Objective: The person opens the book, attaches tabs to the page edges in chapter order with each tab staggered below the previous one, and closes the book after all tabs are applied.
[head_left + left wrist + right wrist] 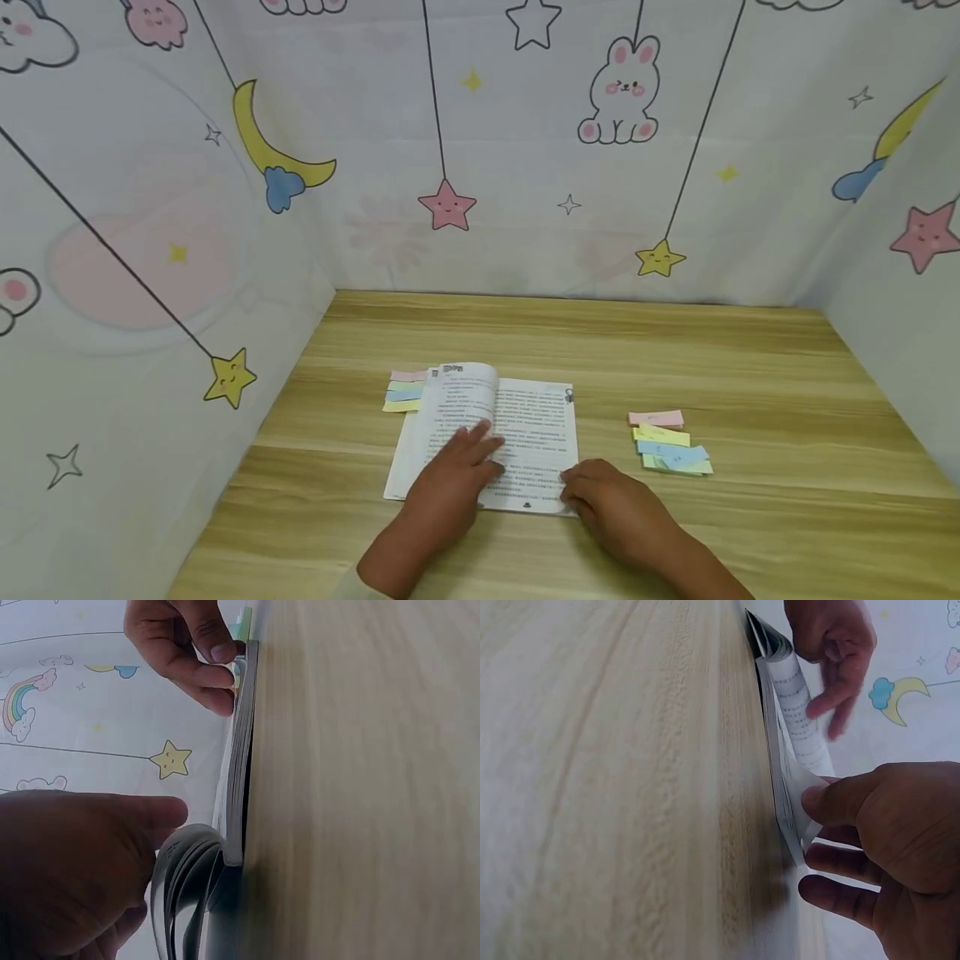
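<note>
An open book (534, 417) with printed pages lies on the table, its left-hand pages bulging up near the spine. My left hand (448, 475) is over the left-hand pages near the spine, fingers loosely extended toward the right page. At the lower right corner, my right hand (615, 508) pinches a page; the right wrist view shows its thumb (821, 801) on the slightly lifted page (801, 799). Pink, green, blue and yellow sticky tabs (403, 393) stick out from the book's left edge. In the left wrist view the left-hand pages (180, 877) curl beside the left hand.
Right of the book lie loose strips, among them a pink strip (656, 418), a yellow strip (662, 435) and a blue strip (671, 452). The wood-grain table (570, 329) is bordered by white cloth walls (525, 258) with cartoon prints at the back and both sides.
</note>
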A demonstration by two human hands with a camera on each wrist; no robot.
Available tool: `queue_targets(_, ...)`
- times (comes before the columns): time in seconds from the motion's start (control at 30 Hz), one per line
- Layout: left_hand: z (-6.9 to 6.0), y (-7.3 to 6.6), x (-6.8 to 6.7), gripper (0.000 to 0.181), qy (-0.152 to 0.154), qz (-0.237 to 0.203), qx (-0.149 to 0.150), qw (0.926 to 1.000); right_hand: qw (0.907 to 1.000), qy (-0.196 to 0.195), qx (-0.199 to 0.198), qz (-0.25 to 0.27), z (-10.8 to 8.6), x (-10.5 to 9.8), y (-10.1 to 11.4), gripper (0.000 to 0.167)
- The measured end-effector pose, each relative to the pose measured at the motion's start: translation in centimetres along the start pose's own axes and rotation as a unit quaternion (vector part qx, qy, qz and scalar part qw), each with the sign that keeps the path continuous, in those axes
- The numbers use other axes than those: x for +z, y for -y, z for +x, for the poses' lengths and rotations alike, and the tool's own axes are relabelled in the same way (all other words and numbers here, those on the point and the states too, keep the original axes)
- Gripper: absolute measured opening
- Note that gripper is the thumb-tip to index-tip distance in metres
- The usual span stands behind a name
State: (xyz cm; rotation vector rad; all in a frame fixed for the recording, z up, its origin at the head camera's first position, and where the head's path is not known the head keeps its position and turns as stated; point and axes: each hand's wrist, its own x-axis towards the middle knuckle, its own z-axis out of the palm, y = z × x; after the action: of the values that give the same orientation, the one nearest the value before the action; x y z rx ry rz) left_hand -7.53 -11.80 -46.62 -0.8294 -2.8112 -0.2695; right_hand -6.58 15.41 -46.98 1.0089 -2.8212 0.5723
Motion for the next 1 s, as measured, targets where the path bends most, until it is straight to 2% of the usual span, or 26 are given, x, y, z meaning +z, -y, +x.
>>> queue_targets(0.07,-0.04,-0.25,-0.14,0.031,0.024,-0.02,0.034,0.9989,1.0,0.002,0.005,0.002,0.05,-0.12,0.06,0.012)
queue_targets(0.13,-0.08,-0.41,-0.12,0.025,0.028,-0.034,0.039,0.9983,0.9999,0.004,0.013,0.004,0.11,-0.25,0.16,0.013)
queue_targets(0.27,-0.21,-0.37,0.12,0.011,0.023,-0.033,0.013,0.9991,0.9996,0.002,0.026,0.009,0.26,-0.41,0.29,0.014)
queue_targets(0.4,-0.25,-0.4,0.23,0.034,0.046,-0.031,-0.006,0.9985,0.9991,-0.014,0.036,0.017,0.39,-0.39,0.31,0.017)
queue_targets(0.5,-0.19,-0.52,0.17,0.037,0.053,-0.029,-0.01,0.9981,0.9987,-0.035,0.033,0.016,0.5,-0.24,0.22,0.02)
queue_targets(0.7,-0.01,-0.66,0.01,0.021,0.044,-0.016,-0.004,0.9989,0.9959,-0.089,0.012,0.005,0.56,-0.03,-0.06,0.026)
queue_targets(0.77,0.03,-0.69,0.05,0.022,0.036,-0.014,-0.003,0.9992,0.9942,-0.107,0.015,-0.005,0.54,-0.05,-0.12,0.038)
queue_targets(0.83,0.05,-0.74,0.15,0.031,0.024,-0.016,-0.009,0.9995,0.9928,-0.117,0.02,-0.013,0.52,-0.11,-0.17,0.06)
queue_targets(0.9,0.09,-0.76,0.32,0.051,0.006,-0.022,-0.02,0.9996,0.992,-0.123,0.022,-0.019,0.53,-0.2,-0.19,0.078)
queue_targets(0.93,0.09,-0.77,0.43,0.061,-0.005,-0.025,-0.027,0.9993,0.992,-0.123,0.021,-0.022,0.52,-0.23,-0.22,0.079)
queue_targets(1.0,0.12,-0.74,0.63,0.08,-0.028,-0.038,-0.043,0.9979,0.9931,-0.114,0.015,-0.022,0.5,-0.25,-0.24,0.069)
